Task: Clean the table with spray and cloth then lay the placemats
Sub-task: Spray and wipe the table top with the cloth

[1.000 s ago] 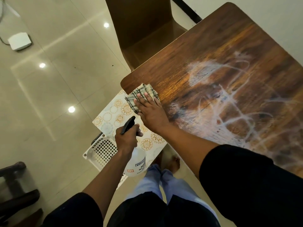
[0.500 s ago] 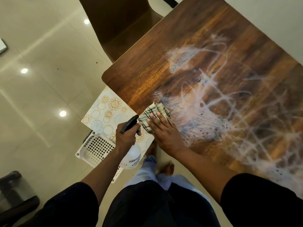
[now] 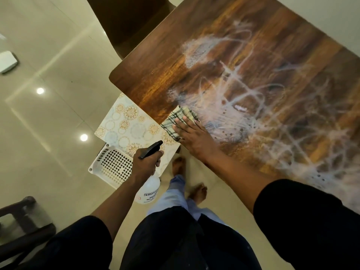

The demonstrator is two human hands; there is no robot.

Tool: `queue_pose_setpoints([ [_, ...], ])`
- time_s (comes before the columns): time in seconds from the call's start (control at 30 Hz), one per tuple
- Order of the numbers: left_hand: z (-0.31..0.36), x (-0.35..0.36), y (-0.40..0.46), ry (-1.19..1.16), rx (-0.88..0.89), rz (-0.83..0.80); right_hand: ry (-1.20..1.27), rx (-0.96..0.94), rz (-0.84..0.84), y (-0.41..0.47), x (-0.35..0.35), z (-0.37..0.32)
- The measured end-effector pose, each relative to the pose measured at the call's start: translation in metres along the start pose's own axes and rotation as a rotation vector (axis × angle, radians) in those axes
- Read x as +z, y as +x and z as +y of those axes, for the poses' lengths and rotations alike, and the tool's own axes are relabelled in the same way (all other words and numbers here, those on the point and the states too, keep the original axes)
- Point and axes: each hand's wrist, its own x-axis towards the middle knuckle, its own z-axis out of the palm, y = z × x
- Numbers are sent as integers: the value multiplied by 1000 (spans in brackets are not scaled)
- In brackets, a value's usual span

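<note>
I see right hand [image 3: 191, 138] fingers flat, pressing cloth [image 3: 176, 121] on streaked desk [image 3: 253, 75]; left hand [image 3: 145, 165] fingers curled round spray bottle [image 3: 149, 189], placemats [image 3: 128, 125] just beyond.

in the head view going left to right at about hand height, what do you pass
white basket → left hand gripping the spray bottle → checked cloth → right hand pressing flat on the cloth → foamy smears on the wooden table
</note>
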Motion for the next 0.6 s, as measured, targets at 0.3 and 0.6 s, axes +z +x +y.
queue_pose_setpoints([
  [0.3,-27,40,-35,167,-42,-82,40,400,76,-128,-2,53],
  [0.6,-30,53,-37,263,-49,-93,140,667,235,-146,17,-6],
])
